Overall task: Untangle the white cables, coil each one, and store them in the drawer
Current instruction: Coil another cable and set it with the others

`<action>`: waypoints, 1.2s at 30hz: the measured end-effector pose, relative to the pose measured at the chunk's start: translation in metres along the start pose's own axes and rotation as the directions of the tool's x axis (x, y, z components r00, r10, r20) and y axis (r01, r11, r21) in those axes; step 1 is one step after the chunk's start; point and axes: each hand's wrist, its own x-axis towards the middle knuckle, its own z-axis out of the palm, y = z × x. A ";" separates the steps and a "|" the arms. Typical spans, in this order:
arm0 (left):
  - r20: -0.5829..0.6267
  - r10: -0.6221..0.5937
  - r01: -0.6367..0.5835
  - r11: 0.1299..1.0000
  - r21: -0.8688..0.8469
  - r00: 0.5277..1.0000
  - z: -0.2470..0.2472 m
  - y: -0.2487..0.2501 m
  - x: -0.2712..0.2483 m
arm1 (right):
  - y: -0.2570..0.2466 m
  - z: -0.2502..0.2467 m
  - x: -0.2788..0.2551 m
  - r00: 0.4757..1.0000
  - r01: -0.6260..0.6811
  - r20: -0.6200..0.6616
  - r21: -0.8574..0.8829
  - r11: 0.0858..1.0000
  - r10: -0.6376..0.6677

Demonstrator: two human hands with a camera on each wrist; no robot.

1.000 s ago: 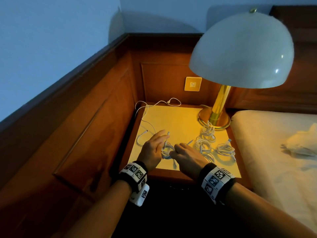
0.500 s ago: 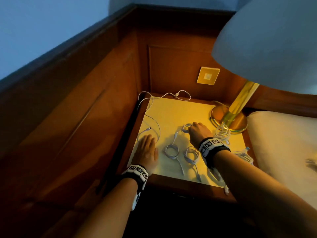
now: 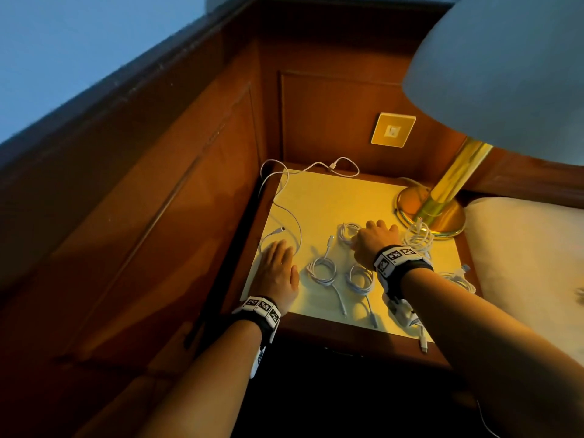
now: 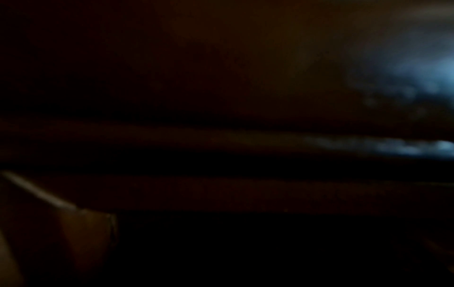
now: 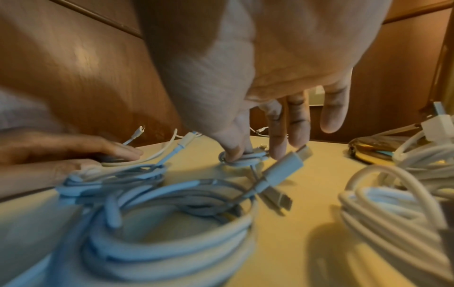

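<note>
Several coiled white cables lie on the lit nightstand top (image 3: 331,197). My right hand (image 3: 363,238) reaches to a small coiled cable (image 3: 346,230) near the middle. In the right wrist view its thumb and forefinger pinch that small coiled cable (image 5: 242,160). My left hand (image 3: 278,268) rests flat on the top at the left. A loose uncoiled cable (image 3: 289,213) curves from its fingertips to the back left corner. Two coils (image 3: 322,270) (image 3: 360,279) lie between my hands. The left wrist view is dark.
A brass lamp base (image 3: 433,216) stands at the back right with another coil (image 3: 417,238) against it. The lamp shade (image 3: 505,74) hangs over the right side. Wood panels close the left and back. A further coil (image 3: 456,278) lies at the right edge beside the bed (image 3: 531,248).
A second ago both hands held a coil at the front edge. That coil now lies on the top, my left hand has gone flat at the left, and my right hand has reached further back.
</note>
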 end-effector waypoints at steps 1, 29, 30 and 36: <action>-0.004 -0.007 0.007 1.000 -0.029 1.000 0.001 -0.001 0.000 | 0.000 -0.002 -0.002 1.000 -0.005 -0.001 0.010 1.000 0.005; 0.192 0.166 0.205 -0.065 -0.977 0.967 -0.283 0.114 -0.127 | -0.098 -0.074 -0.173 0.791 0.607 -0.546 0.754 0.250 -0.276; 0.181 0.204 0.204 -0.098 -0.974 0.962 -0.287 0.119 -0.135 | -0.102 -0.067 -0.180 0.797 0.597 -0.522 0.759 0.262 -0.302; -0.097 -0.119 0.004 0.653 -0.757 0.988 -0.279 0.080 -0.129 | -0.106 -0.040 -0.205 0.910 0.394 -0.356 0.901 0.181 -0.211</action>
